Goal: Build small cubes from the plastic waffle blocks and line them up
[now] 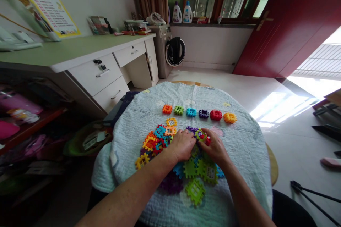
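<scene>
My right hand (215, 146) pinches a yellow-green square interlocking block piece (200, 134) between thumb and fingers, with a bit of red showing beside it. Close on its left, my left hand (184, 144) is curled over the heap, fingers bent; whatever lies under them is hidden. A purple piece (191, 128) shows just past the left fingertips. Around both hands spreads a loose heap of flat pieces: an orange one (150, 142), a blue one (160, 131) and a green one (195, 191) among them. My forearms cover part of the heap.
Beyond the heap, several assembled blocks stand in a row, from an orange block (167, 109) to a yellow block (229, 117). A pale blue cloth (239, 142) covers the round table. A desk (98, 48) stands left, a washing machine (162, 49) behind, a red door (287, 25) right.
</scene>
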`<action>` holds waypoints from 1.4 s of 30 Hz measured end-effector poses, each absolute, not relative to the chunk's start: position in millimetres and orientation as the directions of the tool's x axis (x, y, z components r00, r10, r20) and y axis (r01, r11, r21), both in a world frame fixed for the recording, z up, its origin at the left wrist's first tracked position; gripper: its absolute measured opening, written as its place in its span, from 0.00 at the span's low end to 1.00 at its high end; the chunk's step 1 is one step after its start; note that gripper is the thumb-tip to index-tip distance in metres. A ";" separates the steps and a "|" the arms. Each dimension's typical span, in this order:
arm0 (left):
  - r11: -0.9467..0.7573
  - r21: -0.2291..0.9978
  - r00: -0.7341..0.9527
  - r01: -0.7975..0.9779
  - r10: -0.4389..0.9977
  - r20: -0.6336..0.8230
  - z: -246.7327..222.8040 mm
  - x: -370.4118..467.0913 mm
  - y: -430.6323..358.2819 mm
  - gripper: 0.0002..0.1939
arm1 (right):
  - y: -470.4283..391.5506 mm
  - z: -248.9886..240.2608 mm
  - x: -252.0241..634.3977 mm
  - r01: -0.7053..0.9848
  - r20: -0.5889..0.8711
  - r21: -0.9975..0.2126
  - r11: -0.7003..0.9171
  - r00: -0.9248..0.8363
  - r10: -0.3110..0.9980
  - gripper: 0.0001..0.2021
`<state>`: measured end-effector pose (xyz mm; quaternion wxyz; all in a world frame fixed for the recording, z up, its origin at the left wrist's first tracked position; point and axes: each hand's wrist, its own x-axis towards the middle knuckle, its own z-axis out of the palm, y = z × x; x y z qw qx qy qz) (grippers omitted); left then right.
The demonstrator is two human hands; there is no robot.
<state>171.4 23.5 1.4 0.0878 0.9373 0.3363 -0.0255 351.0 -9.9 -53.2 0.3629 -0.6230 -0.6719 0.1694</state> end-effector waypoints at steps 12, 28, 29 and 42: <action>-0.380 0.720 0.503 0.580 0.863 0.050 6.2 112.3 50.7 0.05 | -16.0 -49.8 333.2 0.686 0.308 -0.682 0.253 -0.045 0.950 0.27; -0.528 0.563 0.682 0.636 0.726 -0.089 17.4 157.8 56.3 0.12 | -15.1 -47.8 358.9 0.625 0.273 -0.763 0.166 0.079 0.959 0.21; -0.525 0.570 0.685 0.632 0.723 -0.094 15.3 160.4 57.1 0.12 | -14.7 -48.6 359.0 0.621 0.274 -0.765 0.168 0.078 0.959 0.21; -0.659 0.185 0.680 0.730 0.728 -0.088 -1.4 172.1 30.3 0.22 | -6.2 -61.1 368.0 0.676 0.274 -0.728 0.112 0.137 0.952 0.19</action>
